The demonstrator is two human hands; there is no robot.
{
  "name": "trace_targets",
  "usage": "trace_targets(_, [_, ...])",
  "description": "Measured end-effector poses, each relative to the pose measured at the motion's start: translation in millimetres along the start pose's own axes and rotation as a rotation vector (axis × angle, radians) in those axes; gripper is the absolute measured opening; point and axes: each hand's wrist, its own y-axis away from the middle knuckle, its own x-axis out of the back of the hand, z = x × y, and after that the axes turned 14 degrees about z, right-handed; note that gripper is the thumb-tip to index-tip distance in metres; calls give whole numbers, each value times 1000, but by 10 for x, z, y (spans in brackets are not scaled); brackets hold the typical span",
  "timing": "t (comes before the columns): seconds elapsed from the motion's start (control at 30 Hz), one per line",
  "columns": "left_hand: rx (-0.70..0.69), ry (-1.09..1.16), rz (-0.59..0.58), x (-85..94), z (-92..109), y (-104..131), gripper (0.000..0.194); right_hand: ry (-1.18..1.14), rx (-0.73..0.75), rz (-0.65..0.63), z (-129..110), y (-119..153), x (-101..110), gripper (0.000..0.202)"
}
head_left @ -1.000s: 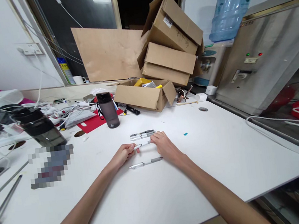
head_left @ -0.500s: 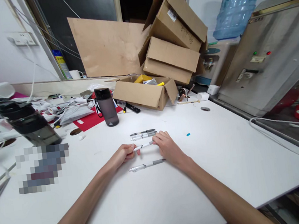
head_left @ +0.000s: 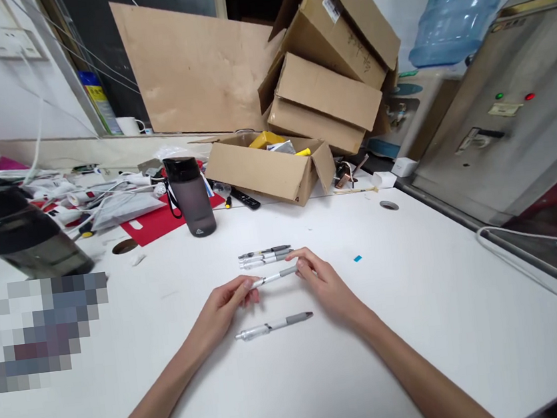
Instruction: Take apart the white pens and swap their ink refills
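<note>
A white pen with a grey grip (head_left: 277,277) is held slightly tilted above the white table (head_left: 289,389). My left hand (head_left: 231,299) pinches its left end between thumb and fingers. My right hand (head_left: 324,281) is at the grey end, thumb and a finger around the tip, the index finger stretched out above it. Below the hands lies a second pen (head_left: 274,326), clear at the left and grey at the right. Just beyond the held pen, several pens lie side by side, among them a dark pen (head_left: 264,252) and a white and grey pen (head_left: 265,260).
A dark drink bottle (head_left: 196,201) stands behind to the left, with a larger bottle (head_left: 24,228) farther left. An open cardboard box (head_left: 259,171) sits at the back, below stacked cartons (head_left: 326,99). A blue scrap (head_left: 357,258) lies right of my hands. Cables and clutter fill the back left.
The fingers of my right hand have loosened around the pen's grey end, and the index finger now stretches out. The view has shifted closer; the nearer pen now shows its whole length.
</note>
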Motion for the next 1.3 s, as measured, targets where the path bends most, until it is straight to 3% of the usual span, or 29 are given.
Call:
trace_targets(0.23, [-56,-132,80,-13,67,78,34,83,-41,-17,-91,46,76,32])
trace_targets(0.5, [-163,-181,117,6,196,108,31,277,138,-150,-137,109,49,30])
trace_targets(0.73, [24,-195,54,-51,178,144,39,567,312,-105,-59,111,-17,30])
trace_targets(1.1, [192,-64,-24,-11,39,57,55,626,547,-65,-41,80,-119,28])
trace_targets(1.3, [48,-160,31,36,109,53,49,482,432,-118,-80,14,-62,25])
